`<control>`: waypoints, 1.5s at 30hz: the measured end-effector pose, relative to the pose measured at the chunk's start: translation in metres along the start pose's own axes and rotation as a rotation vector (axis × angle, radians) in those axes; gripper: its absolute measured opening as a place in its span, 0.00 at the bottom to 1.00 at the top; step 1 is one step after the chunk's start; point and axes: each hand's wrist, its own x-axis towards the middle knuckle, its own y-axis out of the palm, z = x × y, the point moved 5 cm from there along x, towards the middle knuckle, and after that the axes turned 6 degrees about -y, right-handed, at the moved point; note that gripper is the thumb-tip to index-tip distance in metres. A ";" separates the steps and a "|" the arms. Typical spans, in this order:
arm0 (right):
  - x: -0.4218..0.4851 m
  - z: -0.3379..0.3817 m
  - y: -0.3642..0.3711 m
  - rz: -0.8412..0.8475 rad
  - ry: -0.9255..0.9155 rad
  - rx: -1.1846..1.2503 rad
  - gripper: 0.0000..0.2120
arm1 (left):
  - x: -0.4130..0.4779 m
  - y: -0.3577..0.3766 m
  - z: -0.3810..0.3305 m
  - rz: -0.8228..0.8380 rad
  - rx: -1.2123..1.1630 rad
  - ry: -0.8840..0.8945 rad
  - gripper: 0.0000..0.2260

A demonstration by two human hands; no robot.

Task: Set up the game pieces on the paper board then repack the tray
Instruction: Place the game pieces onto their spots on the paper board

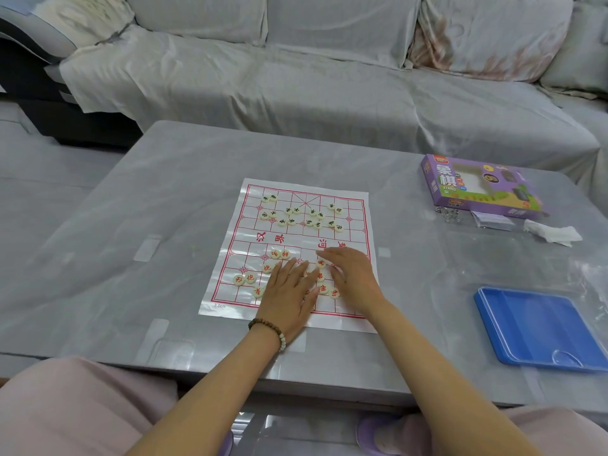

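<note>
Soft even indoor light, faint shadows; glare on the glossy table; wide-angle bending at edges, slight blur

Grey-covered sofa behind table, crumpled tissue far right

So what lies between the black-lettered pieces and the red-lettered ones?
Only the middle band of the paper board, printed with red characters; no piece sits there, per the head view.
</note>
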 end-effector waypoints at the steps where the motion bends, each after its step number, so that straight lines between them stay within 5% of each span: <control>1: 0.005 0.001 0.001 0.047 -0.025 -0.044 0.16 | 0.000 0.000 0.000 -0.001 0.003 -0.002 0.33; 8: 0.013 -0.019 -0.010 -0.002 0.025 -0.113 0.11 | 0.002 0.004 0.002 0.011 -0.003 -0.011 0.34; 16: 0.005 -0.031 -0.012 0.011 0.061 -0.097 0.16 | 0.003 0.004 0.003 0.020 -0.006 -0.031 0.23; 40: 0.014 -0.003 -0.012 -0.064 0.074 -0.068 0.13 | 0.011 -0.043 0.024 -0.049 -0.164 -0.114 0.22; 45: 0.019 0.021 0.003 -0.041 0.061 0.030 0.14 | 0.026 -0.045 0.054 0.171 -0.086 -0.109 0.22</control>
